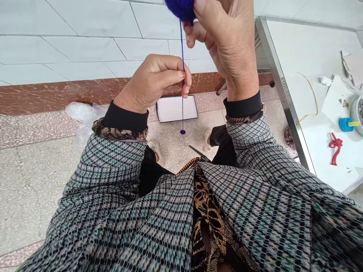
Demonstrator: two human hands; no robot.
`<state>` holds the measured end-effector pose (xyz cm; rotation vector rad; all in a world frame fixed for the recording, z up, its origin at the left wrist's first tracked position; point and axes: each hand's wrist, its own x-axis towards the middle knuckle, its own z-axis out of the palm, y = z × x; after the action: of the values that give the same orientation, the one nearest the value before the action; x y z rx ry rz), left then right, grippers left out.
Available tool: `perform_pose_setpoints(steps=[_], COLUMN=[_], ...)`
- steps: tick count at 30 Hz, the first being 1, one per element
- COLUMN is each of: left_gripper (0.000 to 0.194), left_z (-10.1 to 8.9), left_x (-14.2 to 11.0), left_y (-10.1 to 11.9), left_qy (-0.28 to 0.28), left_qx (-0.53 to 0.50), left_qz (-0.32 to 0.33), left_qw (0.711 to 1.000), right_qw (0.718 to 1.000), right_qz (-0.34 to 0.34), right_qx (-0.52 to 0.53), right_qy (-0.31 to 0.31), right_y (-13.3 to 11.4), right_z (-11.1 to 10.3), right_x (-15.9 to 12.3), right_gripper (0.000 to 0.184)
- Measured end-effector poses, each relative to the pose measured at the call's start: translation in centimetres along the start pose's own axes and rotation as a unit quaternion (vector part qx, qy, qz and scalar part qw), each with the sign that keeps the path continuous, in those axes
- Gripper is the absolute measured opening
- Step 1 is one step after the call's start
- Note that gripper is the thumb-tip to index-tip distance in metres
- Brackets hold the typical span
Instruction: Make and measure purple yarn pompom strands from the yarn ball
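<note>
My right hand (227,34) is raised at the top of the view, its fingers closed round a ball of blue-purple yarn (181,9) that the upper edge partly cuts off. A single strand of yarn (183,109) runs straight down from the ball. Lower and to the left, my left hand (161,77) pinches that strand between thumb and fingers. At the strand's lower end a small, dark purple round piece (182,132) shows above the floor; whether it hangs or rests there I cannot tell.
A white tray with a dark rim (177,109) lies on the floor by the wall. Scissors (200,154) show near my lap. To the right, a white table (312,132) with a metal edge bears a red knotted cord (335,148), a yellow cord (315,99) and a blue cap-like object (346,124).
</note>
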<state>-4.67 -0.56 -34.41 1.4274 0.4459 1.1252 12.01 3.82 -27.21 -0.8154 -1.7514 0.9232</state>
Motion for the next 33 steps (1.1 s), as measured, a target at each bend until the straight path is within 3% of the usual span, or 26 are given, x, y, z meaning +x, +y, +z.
perform_pose_setpoints(steps=[3, 8, 9, 10, 14, 19, 24, 33], left_gripper=[0.025, 0.034, 0.036, 0.039, 0.042, 0.034, 0.036, 0.028], left_z=[-0.3, 0.1, 0.2, 0.2, 0.1, -0.3, -0.4, -0.8], left_x=[-0.1, -0.5, -0.6, -0.6, -0.7, -0.6, -0.5, -0.5], left_y=[-0.4, -0.6, -0.6, -0.7, -1.1, -1.9, -2.6, -2.5], left_qy=[0.015, 0.038, 0.051, 0.064, 0.11, 0.139, 0.132, 0.135], left_qx=[-0.01, 0.01, 0.01, 0.011, 0.0, -0.007, 0.022, 0.09], left_qz=[-0.009, -0.069, -0.086, -0.099, -0.123, -0.112, -0.094, -0.08], left_qw=[1.0, 0.997, 0.995, 0.993, 0.986, 0.984, 0.986, 0.983], right_qw=[0.999, 0.977, 0.983, 0.985, 0.988, 0.99, 0.988, 0.98], right_qz=[-0.03, -0.129, -0.093, -0.076, -0.025, 0.044, 0.104, 0.147], right_qx=[0.029, 0.172, 0.15, 0.145, 0.148, 0.132, 0.116, 0.133], right_qy=[-0.011, -0.002, -0.05, -0.054, -0.042, -0.017, 0.007, -0.021], right_y=[1.0, 2.2, 2.2, 2.2, 3.0, 3.5, 3.0, 3.5], right_z=[-0.1, -0.4, -0.5, -0.7, -1.5, -2.1, -2.2, -2.7], right_x=[0.1, 0.2, 0.1, 0.0, -0.6, -0.6, -0.7, -0.5], right_gripper=[0.022, 0.055, 0.056, 0.057, 0.067, 0.062, 0.051, 0.047])
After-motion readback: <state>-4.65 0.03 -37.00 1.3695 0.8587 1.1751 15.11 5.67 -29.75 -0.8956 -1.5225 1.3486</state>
